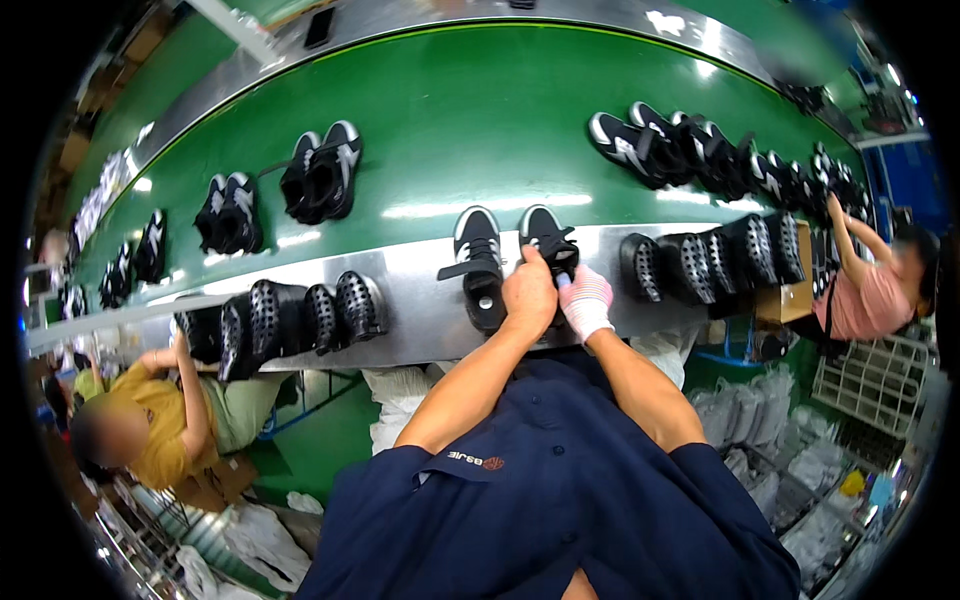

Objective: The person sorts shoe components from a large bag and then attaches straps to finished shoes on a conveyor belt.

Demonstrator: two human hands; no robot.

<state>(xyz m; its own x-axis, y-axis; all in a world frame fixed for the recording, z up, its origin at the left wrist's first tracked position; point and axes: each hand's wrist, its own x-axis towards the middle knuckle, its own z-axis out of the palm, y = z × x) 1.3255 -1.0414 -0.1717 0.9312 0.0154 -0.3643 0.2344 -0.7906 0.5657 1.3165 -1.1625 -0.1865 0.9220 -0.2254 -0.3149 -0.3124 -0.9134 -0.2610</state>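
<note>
A black sneaker with a pale toe (541, 222) stands on the metal ledge in front of me, toe pointing away. My left hand (530, 291), bare, is closed on the sneaker's near opening from its left side. On the other side, my right hand (590, 300), in a white and pink striped glove, is curled at the same opening. A small pale bluish piece shows by its thumb; whether it is glove or a held item I cannot tell. The matching sneaker (478, 250) stands just left, its loose strap sticking out leftward.
Black dotted, shoe-shaped pieces line the metal ledge (412, 300), left (265, 318) and right (690, 268). More sneakers stand on the green belt (450, 110), left (322, 172) and right (650, 145). Co-workers sit left (165, 420) and right (870, 285); an open carton (790, 290) stands near the right one.
</note>
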